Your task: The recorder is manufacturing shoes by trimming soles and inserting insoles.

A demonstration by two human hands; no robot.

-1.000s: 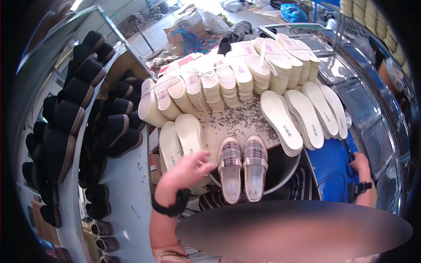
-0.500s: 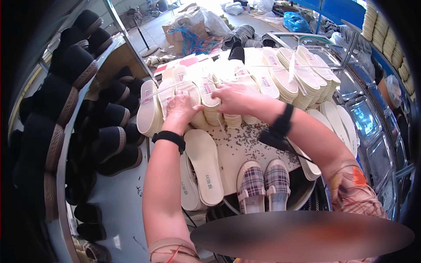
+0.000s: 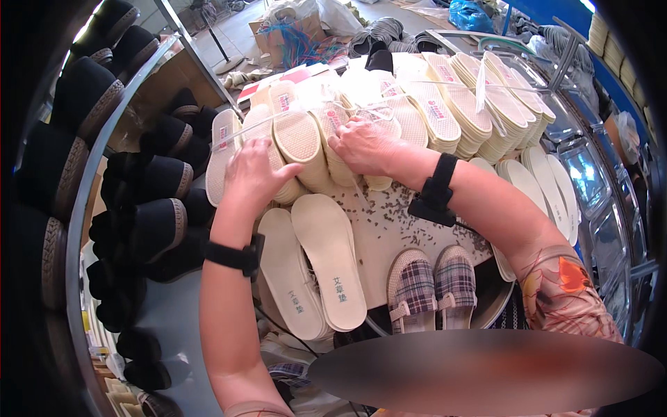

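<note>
Stacks of cream insoles (image 3: 297, 133) stand in a row across the far side of the work table, tied with white string (image 3: 517, 87). My left hand (image 3: 255, 172) lies over the stacks at the left end, fingers spread and thumb out to the right. My right hand (image 3: 367, 146) has its fingers curled in at a middle stack, close to the loose string; what they pinch is hidden. Nearer me lie two loose insoles (image 3: 328, 267) with green print, side by side. To their right is a pair of plaid slip-on shoes (image 3: 411, 278).
Racks of black shoes (image 3: 163, 226) line the left side. Small dark bits (image 3: 410, 221) are scattered over the table. More insoles (image 3: 522, 182) and clear plastic trays (image 3: 587, 167) are at the right. A carton (image 3: 288, 35) with coloured strands stands behind.
My left hand has shifted left along the stacks, uncovering the insole stack beside it. My right hand stays at the middle stack, fingers curled. The view has shifted a little.
</note>
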